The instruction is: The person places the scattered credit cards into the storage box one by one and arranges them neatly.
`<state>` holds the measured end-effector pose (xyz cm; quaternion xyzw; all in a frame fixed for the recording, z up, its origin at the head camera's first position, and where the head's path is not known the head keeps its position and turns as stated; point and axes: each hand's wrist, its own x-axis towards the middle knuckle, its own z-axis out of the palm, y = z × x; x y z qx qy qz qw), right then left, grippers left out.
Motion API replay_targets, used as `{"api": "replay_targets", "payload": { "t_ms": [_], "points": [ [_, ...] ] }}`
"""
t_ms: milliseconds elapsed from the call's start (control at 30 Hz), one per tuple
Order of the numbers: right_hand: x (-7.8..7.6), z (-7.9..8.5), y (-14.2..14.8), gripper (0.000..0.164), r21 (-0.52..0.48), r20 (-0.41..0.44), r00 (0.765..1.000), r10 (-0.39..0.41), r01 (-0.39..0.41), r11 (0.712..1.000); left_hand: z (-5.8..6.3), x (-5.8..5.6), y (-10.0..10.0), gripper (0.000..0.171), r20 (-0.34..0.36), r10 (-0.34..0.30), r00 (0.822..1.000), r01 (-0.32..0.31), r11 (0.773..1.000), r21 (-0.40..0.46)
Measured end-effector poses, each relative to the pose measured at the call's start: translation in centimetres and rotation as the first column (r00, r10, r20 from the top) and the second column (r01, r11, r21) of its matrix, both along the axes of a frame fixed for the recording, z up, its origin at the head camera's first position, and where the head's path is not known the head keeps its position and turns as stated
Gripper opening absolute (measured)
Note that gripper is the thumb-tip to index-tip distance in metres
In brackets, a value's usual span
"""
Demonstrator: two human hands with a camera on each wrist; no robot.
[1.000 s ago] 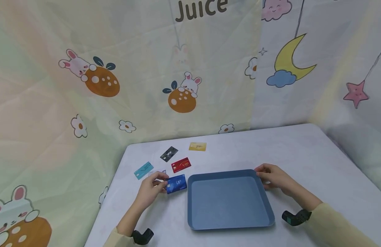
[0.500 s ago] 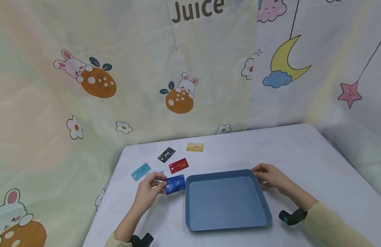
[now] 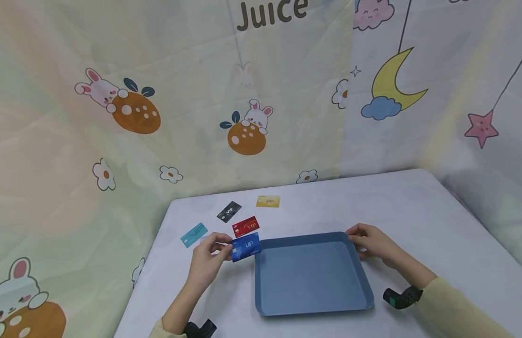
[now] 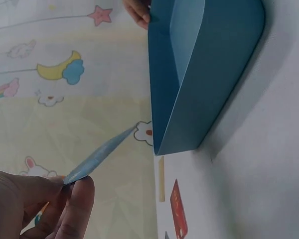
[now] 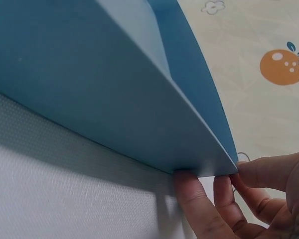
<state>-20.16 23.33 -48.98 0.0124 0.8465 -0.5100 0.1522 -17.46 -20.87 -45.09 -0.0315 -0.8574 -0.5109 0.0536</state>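
Observation:
My left hand (image 3: 207, 265) pinches a blue VIP card (image 3: 245, 247) by its left edge, thumb against fingers. The card is raised and its right end overlaps the left back corner of the blue-grey tray (image 3: 313, 277) in the head view. Seen nearly edge-on in the left wrist view, the card (image 4: 99, 157) stands off from the tray wall (image 4: 204, 84). At the tray's right back corner, my right hand (image 3: 372, 241) grips the edge with thumb and fingers, as the right wrist view shows the fingers (image 5: 266, 172) touching that corner.
Behind the tray lie a red VIP card (image 3: 245, 226), a black VIP card (image 3: 229, 211), a gold card (image 3: 268, 201) and a teal card (image 3: 194, 234). A white cloth covers the table (image 3: 413, 202). A printed curtain (image 3: 193, 117) hangs along the back.
My left hand has lifted the blue card slightly up and to the right, so its end now overlaps the tray's corner. The right hand stays at the tray.

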Motion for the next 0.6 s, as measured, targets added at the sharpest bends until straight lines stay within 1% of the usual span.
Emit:
{"api": "replay_targets", "payload": {
  "t_ms": [267,600],
  "points": [
    [-0.1,0.2,0.0,0.032,0.003,-0.004,1.000,0.004,-0.004,1.000,-0.2,0.4,1.4,0.019,0.027,-0.056,0.998,0.054,0.995,0.088],
    [-0.2,0.0,0.0,0.033,0.000,0.006,1.000,-0.003,0.003,1.000,-0.4,1.3,3.0,0.019,0.053,-0.116,0.992,0.107,0.982,0.155]
  ]
}}
